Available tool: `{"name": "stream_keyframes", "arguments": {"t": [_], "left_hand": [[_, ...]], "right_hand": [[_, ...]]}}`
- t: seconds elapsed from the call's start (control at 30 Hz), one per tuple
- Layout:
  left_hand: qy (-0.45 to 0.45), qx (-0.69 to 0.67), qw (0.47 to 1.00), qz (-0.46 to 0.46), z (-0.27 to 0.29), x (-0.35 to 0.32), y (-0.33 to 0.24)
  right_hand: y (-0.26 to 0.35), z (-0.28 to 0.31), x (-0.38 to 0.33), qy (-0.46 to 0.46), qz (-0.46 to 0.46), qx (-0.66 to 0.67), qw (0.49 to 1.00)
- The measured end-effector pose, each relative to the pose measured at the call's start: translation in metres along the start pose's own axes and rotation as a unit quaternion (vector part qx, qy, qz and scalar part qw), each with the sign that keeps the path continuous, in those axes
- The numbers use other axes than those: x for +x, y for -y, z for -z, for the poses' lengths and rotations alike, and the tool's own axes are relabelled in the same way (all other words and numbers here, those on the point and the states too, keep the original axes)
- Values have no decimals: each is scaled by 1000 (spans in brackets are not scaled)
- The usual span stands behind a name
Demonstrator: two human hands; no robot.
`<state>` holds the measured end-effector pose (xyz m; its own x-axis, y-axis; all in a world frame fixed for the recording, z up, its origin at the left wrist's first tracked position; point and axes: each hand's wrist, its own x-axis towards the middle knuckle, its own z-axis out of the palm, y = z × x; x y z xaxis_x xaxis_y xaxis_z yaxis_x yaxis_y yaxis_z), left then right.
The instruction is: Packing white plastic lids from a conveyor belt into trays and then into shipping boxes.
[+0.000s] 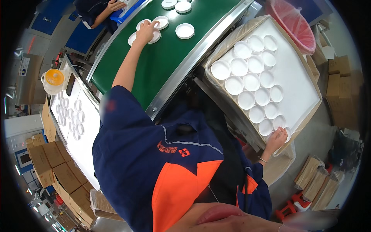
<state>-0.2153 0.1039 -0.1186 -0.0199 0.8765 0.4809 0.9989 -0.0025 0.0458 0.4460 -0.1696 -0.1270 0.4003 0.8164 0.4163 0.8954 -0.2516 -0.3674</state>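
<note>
My left hand reaches out over the green conveyor belt, its fingers bent down onto a cluster of shallow white round lids. They grip at a white lid there, partly hidden by the hand. Another white lid lies right beside the fingers, and a separate one sits farther right on the belt. Down at the near corner of a lined carton, my right hand closes around the edge of a white lid. Rows of similar lids lie flat on the carton's white sheet.
A metal rail edges the belt beside the carton. On the left, a white table bears more round lids and a yellow-topped jug. Another person's hand is by a blue bin. A pink-lined bin stands beyond the carton.
</note>
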Motion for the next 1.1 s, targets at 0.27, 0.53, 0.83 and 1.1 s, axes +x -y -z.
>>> {"name": "stream_keyframes", "arguments": {"t": [0.27, 0.53, 0.83, 1.1], "left_hand": [[123, -141, 982, -36, 22, -15, 9], [88, -885, 388, 242, 121, -69, -145], [285, -923, -142, 215, 158, -70, -268], [339, -912, -134, 190, 162, -56, -322]], "right_hand": [[-3, 0, -1, -10, 6, -4, 1000], [-5, -1, -3, -10, -6, -10, 1000], [-3, -4, 0, -25, 3, 8, 1000], [-2, -1, -2, -24, -15, -5, 1000]]}}
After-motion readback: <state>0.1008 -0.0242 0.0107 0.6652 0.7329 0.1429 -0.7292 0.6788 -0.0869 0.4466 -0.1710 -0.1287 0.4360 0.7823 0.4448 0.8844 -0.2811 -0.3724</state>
